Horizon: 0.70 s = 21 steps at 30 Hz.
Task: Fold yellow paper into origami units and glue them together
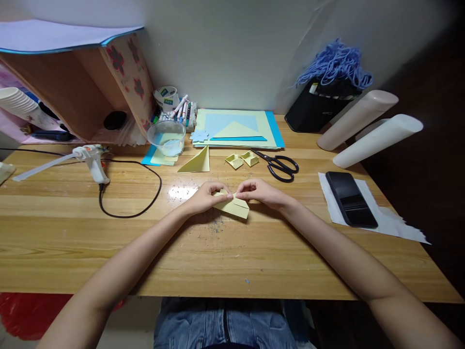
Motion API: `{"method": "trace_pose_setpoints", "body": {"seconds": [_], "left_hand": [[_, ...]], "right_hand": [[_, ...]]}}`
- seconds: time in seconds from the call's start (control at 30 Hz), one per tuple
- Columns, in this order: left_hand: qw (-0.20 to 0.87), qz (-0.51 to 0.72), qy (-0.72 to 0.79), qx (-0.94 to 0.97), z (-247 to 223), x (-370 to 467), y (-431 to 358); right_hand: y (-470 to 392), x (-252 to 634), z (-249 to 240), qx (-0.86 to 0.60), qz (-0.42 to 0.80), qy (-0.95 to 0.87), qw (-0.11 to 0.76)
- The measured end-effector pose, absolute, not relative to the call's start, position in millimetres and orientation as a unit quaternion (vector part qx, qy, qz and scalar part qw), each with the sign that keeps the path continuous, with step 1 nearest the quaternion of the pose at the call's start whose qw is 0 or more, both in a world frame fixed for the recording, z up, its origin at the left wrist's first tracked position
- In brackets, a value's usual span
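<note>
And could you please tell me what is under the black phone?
Torn white paper sticks out from under the phone, on the wooden table; what the phone covers is hidden.

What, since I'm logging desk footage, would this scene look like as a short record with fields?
Left hand: pinches folded yellow paper
Right hand: thumb and finger at the same paper
Beyond hands: yellow folded triangle, two small folded pieces, black-handled scissors
Left side: white glue gun
Right side: dark-screened phone on white sheet
</note>
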<state>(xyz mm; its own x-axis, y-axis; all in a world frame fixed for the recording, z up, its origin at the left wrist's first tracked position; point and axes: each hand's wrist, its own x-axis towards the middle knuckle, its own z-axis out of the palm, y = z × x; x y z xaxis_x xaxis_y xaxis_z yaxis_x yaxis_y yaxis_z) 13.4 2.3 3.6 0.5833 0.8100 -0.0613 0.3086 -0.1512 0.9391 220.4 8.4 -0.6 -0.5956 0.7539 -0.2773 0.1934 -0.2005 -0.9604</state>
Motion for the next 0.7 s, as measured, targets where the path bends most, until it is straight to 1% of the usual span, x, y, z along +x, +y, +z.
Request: {"method": "trace_pose_setpoints", "body": {"seconds": [0.2,0.33,0.47,0.7], "left_hand": [[0.525,0.247,0.395,0.712,3.1,14.3,1.8],[0.503,0.249,0.414,0.717,3.5,16.5,0.5],[0.478,0.259,0.432,0.72,3.2,18.4,-0.2],[0.472,0.259,0.429,0.726,5.3,17.5,-0.8]], "right_hand": [[7.8,218.9,-4.6,-0.408,0.666,-0.579,0.234],[7.2,218.3,-3.8,-0.419,0.666,-0.567,0.244],[8.4,220.7,-1.7,-0.405,0.688,-0.556,0.229],[9.7,223.1,2.1,-0.386,0.706,-0.559,0.198]]}}
